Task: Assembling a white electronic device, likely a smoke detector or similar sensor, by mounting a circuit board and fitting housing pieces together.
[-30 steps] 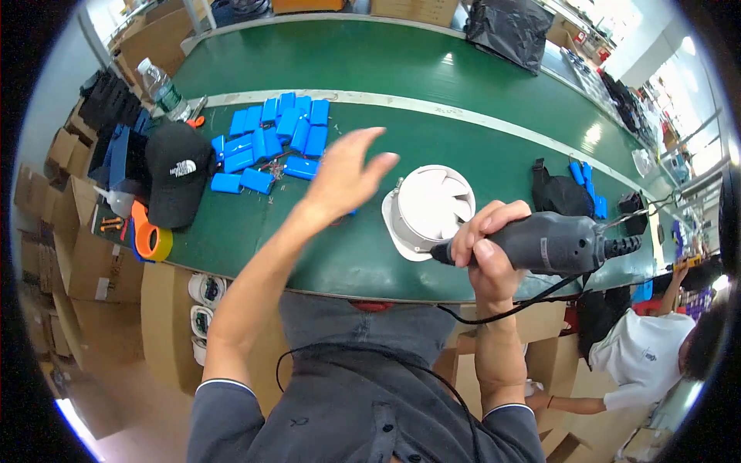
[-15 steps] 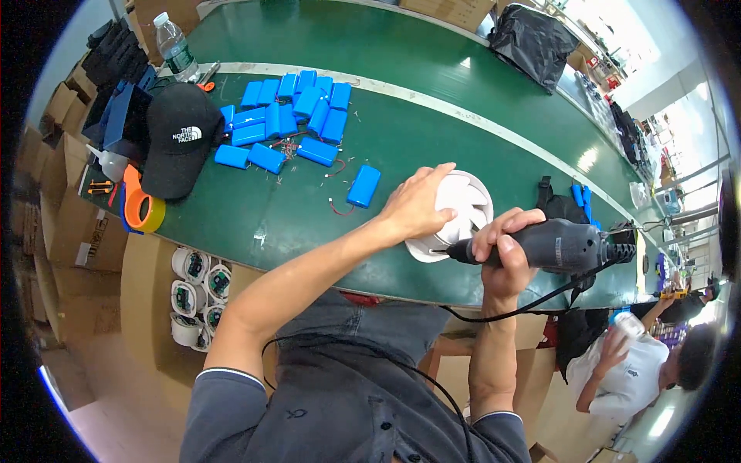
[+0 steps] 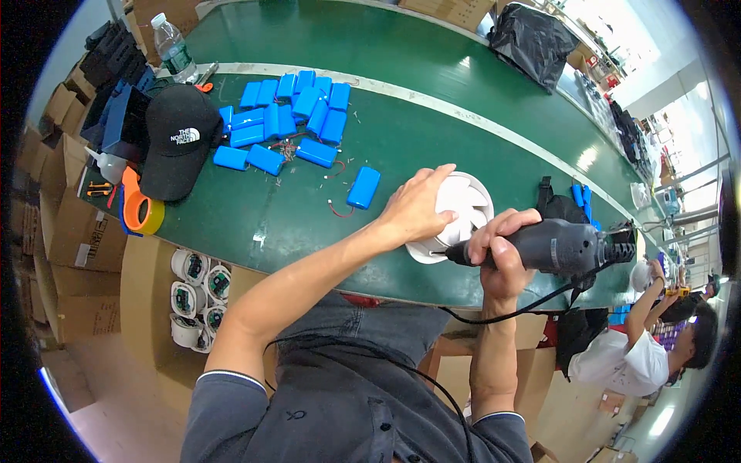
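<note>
A round white plastic housing with curved vanes inside lies on the green table in front of me. My left hand grips its left side, thumb reaching over the vanes and fingers on the far rim. Wrapped in my right hand is a black corded electric screwdriver, held nearly level. Its tip meets the near edge of the housing; any screw there is too small to make out. Left of my left hand lies a single blue battery pack with a thin red and black lead.
Several blue battery packs are heaped farther left, with small screws scattered nearby. A black cap, tape roll and water bottle stand at the left. Below, a carton contains white housings. A co-worker is at the right.
My hands, the housing and the screwdriver have barely moved. At the right, the co-worker has stretched their arms toward the table, and the white object in their hand has moved away with them.
</note>
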Available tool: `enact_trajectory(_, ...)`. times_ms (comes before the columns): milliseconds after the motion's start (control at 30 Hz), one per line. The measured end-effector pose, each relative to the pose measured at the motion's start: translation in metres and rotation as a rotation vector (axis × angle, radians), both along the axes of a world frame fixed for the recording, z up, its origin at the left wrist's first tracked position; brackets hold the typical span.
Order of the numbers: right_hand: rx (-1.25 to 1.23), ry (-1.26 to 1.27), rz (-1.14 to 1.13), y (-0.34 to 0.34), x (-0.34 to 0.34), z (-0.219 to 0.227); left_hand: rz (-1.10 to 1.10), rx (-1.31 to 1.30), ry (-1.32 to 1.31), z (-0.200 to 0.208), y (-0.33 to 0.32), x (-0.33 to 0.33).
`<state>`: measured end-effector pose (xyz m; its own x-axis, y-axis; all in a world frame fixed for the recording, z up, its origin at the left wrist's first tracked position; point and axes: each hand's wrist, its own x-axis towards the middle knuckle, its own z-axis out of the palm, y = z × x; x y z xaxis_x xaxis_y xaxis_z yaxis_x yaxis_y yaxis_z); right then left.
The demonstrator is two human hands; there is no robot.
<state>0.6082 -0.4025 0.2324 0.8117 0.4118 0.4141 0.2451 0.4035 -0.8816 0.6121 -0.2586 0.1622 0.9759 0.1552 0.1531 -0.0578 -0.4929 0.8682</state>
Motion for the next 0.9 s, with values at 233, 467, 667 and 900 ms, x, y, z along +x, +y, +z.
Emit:
enact_trajectory(233,-0.101,0.026,0.108,0.010,0.001,0.002,-0.003,-0.007,-0.008,-0.002,0.000,-0.001)
enact_trajectory(467,-0.016,0.019,0.100,0.004,0.001,0.008,0.024,-0.009,-0.045,-0.004,-0.004,-0.004)
enact_trajectory(667,0.216,-0.028,0.076,-0.023,-0.001,0.038,0.260,0.112,-0.585,-0.006,0.002,-0.047)
enact_trajectory(900,0.261,-0.023,0.125,-0.018,-0.005,0.045,0.082,0.103,-0.460,0.000,-0.039,-0.081)
